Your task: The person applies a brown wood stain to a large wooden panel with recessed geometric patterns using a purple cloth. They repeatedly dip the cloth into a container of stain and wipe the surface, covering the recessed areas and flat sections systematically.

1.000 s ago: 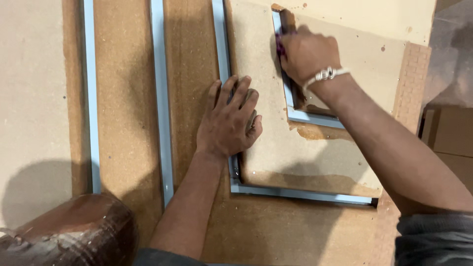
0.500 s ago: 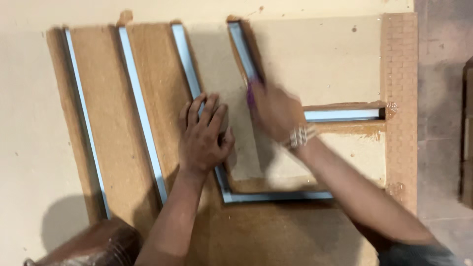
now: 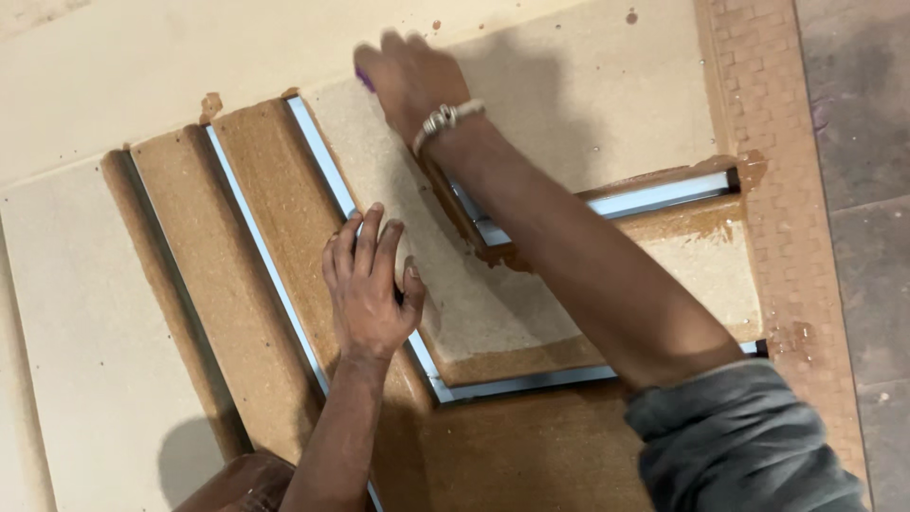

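The left hand (image 3: 368,284) presses flat, fingers spread, on the fibreboard panel (image 3: 493,303) beside a pale blue routed groove (image 3: 332,180); the right hand (image 3: 408,76), blurred, grips a small purple tool (image 3: 363,80) at the groove's top end

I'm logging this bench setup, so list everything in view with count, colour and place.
Board: one, pale beige with darker brown routed grooves, fills most of the view.
Metal strips: several, light blue-grey, set in the grooves, some slanting at left and centre, others running toward the right edge.
Floor: grey-brown, along the right edge.
Purple object: one, small, at the right hand's fingers near the top; too blurred to identify.
Bracelet: one, pale beaded, on the right wrist.
Sleeve: one, grey, bottom right.
Left hand: flat on the board beside a strip, centre.
Right hand: blurred, top centre, at the purple object.
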